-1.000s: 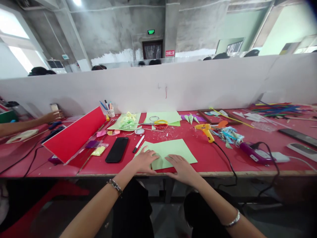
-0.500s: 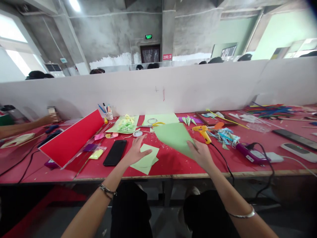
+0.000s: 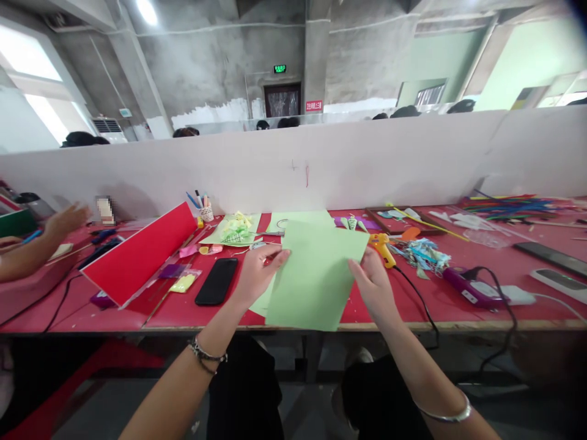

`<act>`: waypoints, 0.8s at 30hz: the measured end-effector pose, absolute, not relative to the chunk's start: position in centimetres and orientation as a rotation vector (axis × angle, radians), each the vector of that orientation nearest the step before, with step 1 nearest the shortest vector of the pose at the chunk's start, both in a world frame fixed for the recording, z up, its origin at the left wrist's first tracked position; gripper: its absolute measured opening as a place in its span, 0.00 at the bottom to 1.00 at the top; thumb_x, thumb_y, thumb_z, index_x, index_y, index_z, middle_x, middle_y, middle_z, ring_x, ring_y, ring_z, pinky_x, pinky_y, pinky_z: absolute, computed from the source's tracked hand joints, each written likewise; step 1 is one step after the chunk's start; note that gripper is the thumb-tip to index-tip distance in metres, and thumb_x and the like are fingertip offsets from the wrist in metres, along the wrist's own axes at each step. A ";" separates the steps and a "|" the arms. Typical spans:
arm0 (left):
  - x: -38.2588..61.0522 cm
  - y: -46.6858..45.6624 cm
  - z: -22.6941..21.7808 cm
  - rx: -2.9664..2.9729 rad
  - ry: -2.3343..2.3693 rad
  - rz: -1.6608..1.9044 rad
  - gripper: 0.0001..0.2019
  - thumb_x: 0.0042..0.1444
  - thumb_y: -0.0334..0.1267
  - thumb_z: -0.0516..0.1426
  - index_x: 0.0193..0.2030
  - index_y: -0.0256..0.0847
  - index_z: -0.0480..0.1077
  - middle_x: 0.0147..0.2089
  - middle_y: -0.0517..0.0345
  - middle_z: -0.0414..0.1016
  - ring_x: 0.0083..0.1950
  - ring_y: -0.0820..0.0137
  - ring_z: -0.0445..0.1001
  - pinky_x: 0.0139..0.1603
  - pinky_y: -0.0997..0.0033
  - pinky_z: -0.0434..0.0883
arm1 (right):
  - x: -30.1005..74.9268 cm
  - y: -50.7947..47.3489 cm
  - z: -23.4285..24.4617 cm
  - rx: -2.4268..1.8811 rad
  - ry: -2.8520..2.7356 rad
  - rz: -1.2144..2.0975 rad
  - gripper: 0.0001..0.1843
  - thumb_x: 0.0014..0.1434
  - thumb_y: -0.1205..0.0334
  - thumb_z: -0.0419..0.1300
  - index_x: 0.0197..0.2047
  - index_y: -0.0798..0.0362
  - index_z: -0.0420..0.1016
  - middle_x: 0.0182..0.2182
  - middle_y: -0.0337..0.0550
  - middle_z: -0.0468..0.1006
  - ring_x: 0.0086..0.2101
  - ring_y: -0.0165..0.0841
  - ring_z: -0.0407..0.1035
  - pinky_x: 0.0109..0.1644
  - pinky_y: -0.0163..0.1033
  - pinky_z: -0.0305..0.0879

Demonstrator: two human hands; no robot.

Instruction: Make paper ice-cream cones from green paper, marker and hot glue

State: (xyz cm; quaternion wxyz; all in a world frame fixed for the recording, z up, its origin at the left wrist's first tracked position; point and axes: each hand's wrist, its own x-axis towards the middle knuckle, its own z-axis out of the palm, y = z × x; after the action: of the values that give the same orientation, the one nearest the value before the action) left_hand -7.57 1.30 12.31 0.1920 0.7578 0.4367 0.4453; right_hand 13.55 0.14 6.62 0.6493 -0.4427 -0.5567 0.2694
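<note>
I hold a light green paper sheet up above the front of the red table. My left hand pinches its left edge near the top. My right hand grips its right edge. A smaller green piece lies on the table under the sheet, mostly hidden by it. More green sheets lie further back.
A black phone lies left of my hands, beside a tilted red board. A yellow glue gun with a black cord, paper scraps and a purple tool are on the right. Another person's hand reaches in at far left.
My right hand lifted the green sheet off the table and brought it upright toward me. My left hand left the smaller piece and took the sheet's left edge.
</note>
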 end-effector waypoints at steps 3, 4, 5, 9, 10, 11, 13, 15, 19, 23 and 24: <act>-7.4 1.2 13.0 2.310 1.212 1.184 0.16 0.55 0.44 0.51 0.21 0.37 0.62 0.21 0.64 0.60 0.26 0.77 0.60 0.29 0.78 0.58 | 13.6 0.5 9.2 -1.092 -1.352 0.057 0.24 0.52 0.54 0.54 0.51 0.54 0.59 0.47 0.53 0.65 0.49 0.41 0.59 0.53 0.49 0.55; -7.3 1.2 13.2 2.367 1.209 1.159 0.16 0.55 0.43 0.51 0.20 0.37 0.61 0.20 0.64 0.60 0.25 0.77 0.59 0.28 0.77 0.58 | 13.5 0.6 10.1 -1.138 -1.375 -0.107 0.27 0.51 0.54 0.55 0.53 0.54 0.57 0.49 0.54 0.63 0.51 0.43 0.56 0.55 0.51 0.51; -7.1 1.2 13.4 2.421 1.212 1.137 0.16 0.55 0.43 0.51 0.19 0.37 0.61 0.20 0.64 0.60 0.24 0.77 0.58 0.28 0.77 0.57 | 13.4 0.6 11.1 -1.167 -1.366 -0.251 0.31 0.50 0.52 0.57 0.55 0.54 0.55 0.51 0.55 0.61 0.53 0.44 0.53 0.56 0.53 0.47; -6.7 1.1 14.5 2.563 1.205 1.025 0.14 0.55 0.42 0.51 0.23 0.38 0.65 0.23 0.62 0.65 0.27 0.76 0.61 0.30 0.75 0.58 | 12.6 0.9 14.0 -1.168 -1.593 -0.314 0.16 0.54 0.52 0.53 0.44 0.49 0.67 0.44 0.46 0.69 0.47 0.40 0.61 0.57 0.54 0.41; -6.7 1.0 14.7 2.579 1.195 0.995 0.13 0.55 0.41 0.51 0.24 0.38 0.66 0.24 0.61 0.66 0.27 0.76 0.62 0.31 0.75 0.59 | 12.3 1.0 14.4 -1.133 -1.690 -0.242 0.12 0.55 0.54 0.52 0.39 0.49 0.69 0.39 0.42 0.72 0.43 0.37 0.64 0.56 0.53 0.41; -6.6 1.0 15.0 2.590 1.186 0.968 0.12 0.55 0.41 0.51 0.25 0.38 0.67 0.25 0.61 0.67 0.28 0.76 0.63 0.31 0.75 0.59 | 12.1 1.1 14.6 -1.091 -1.772 -0.163 0.10 0.56 0.55 0.52 0.34 0.50 0.71 0.34 0.39 0.74 0.38 0.34 0.66 0.55 0.51 0.43; -6.5 0.9 15.4 2.596 1.193 0.931 0.11 0.54 0.40 0.52 0.26 0.38 0.68 0.26 0.61 0.69 0.28 0.76 0.64 0.31 0.75 0.60 | 11.6 1.2 14.7 -1.022 -1.845 -0.032 0.12 0.57 0.56 0.51 0.28 0.52 0.70 0.26 0.36 0.73 0.29 0.29 0.65 0.50 0.45 0.51; -6.5 0.9 15.6 2.589 1.202 0.919 0.11 0.54 0.41 0.52 0.25 0.38 0.68 0.26 0.61 0.69 0.27 0.76 0.64 0.30 0.75 0.60 | 11.3 1.2 14.6 -0.981 -1.833 0.045 0.14 0.56 0.56 0.51 0.24 0.54 0.69 0.21 0.36 0.70 0.25 0.27 0.62 0.40 0.38 0.57; -6.2 0.9 15.5 2.563 1.219 0.980 0.12 0.56 0.42 0.50 0.28 0.38 0.67 0.27 0.61 0.69 0.29 0.74 0.65 0.31 0.74 0.60 | 11.3 1.0 14.5 -0.967 -1.740 0.168 0.16 0.56 0.56 0.51 0.21 0.55 0.66 0.17 0.34 0.61 0.20 0.23 0.54 0.25 0.30 0.51; -5.8 0.6 14.5 2.570 1.394 1.011 0.15 0.60 0.42 0.42 0.34 0.38 0.65 0.27 0.59 0.68 0.29 0.73 0.66 0.29 0.75 0.58 | 11.5 0.8 14.7 -0.957 -1.625 0.188 0.16 0.56 0.57 0.51 0.21 0.55 0.62 0.16 0.33 0.56 0.20 0.23 0.51 0.24 0.30 0.48; -5.7 0.5 14.2 2.581 1.465 0.997 0.15 0.60 0.42 0.41 0.34 0.38 0.65 0.27 0.59 0.68 0.28 0.73 0.66 0.29 0.74 0.58 | 11.5 0.8 14.7 -0.958 -1.599 0.191 0.16 0.57 0.57 0.50 0.20 0.54 0.61 0.16 0.33 0.54 0.20 0.23 0.50 0.24 0.30 0.48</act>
State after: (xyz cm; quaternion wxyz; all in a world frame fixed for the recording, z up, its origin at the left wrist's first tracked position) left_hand -5.74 0.51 14.19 0.0057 0.8245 0.4679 0.3184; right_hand 11.50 0.78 14.67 0.5925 -0.4119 -0.6874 0.0820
